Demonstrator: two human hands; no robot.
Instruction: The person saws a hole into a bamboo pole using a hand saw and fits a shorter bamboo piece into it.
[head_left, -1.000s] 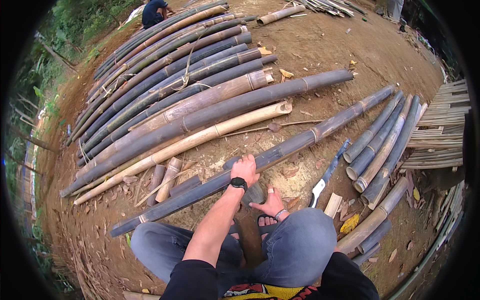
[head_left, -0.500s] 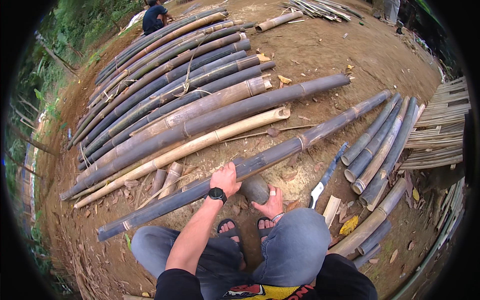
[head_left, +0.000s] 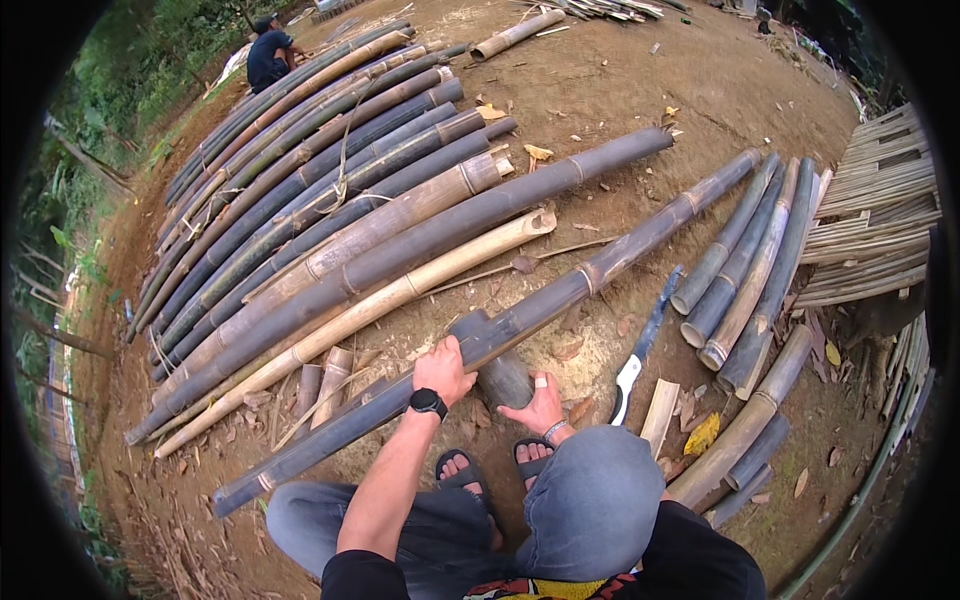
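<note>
Since a moment ago the long bamboo pole has slid further left across the short bamboo log under it, and my left hand now clamps down over the pole while my right hand lies open-fingered against the log, above my sandalled feet.

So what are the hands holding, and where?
The left hand grips the long dark bamboo pole partway along it, where it crosses a short bamboo block. The right hand steadies that block's near end.
</note>
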